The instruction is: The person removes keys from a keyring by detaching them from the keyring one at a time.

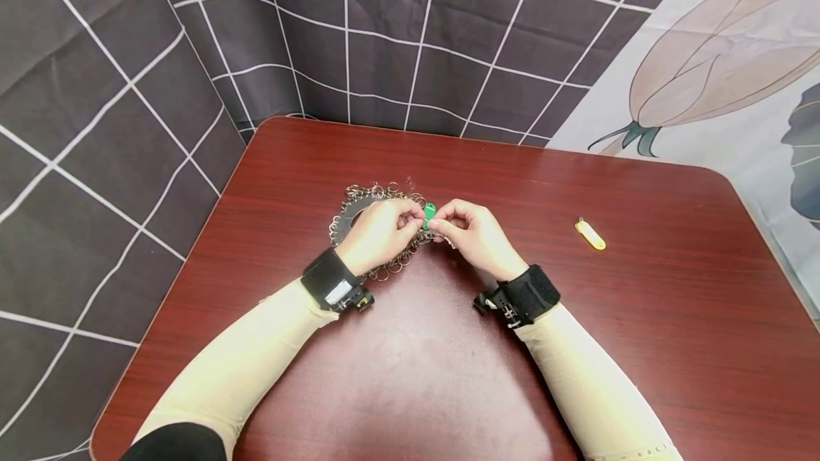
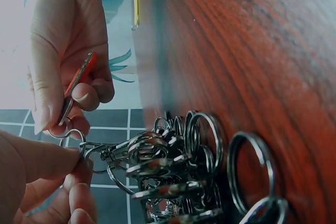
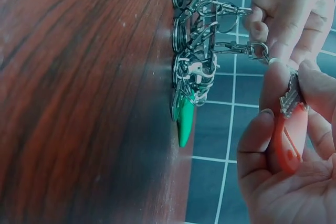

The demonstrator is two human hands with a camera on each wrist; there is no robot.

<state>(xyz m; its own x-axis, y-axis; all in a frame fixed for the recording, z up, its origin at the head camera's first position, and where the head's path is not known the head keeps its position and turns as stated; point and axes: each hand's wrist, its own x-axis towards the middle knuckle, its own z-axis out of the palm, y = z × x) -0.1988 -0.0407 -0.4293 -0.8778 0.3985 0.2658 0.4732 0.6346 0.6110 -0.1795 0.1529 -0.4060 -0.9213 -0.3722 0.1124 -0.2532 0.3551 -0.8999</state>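
Note:
In the head view, both hands meet over a grey disc (image 1: 366,203) edged with many metal rings and clasps. My left hand (image 2: 39,174) pinches a small metal key ring (image 2: 73,134) linked to a swivel clasp (image 2: 107,153) on the disc. Thumb and fingers of my right hand (image 3: 294,190) grip a key (image 3: 292,97) with a red-orange key tag (image 3: 292,142), close beside the left fingertips. The fingers hide how key and ring join. A green key tag (image 3: 186,121) hangs low among the rings; it shows just beyond the fingertips in the head view.
A yellow key tag (image 1: 590,234) lies on the red-brown wooden table (image 1: 679,347), well right of the hands. A dark grid-patterned curtain (image 1: 378,55) and a white printed one (image 1: 717,70) stand behind the table. The dark curtain also borders the left side.

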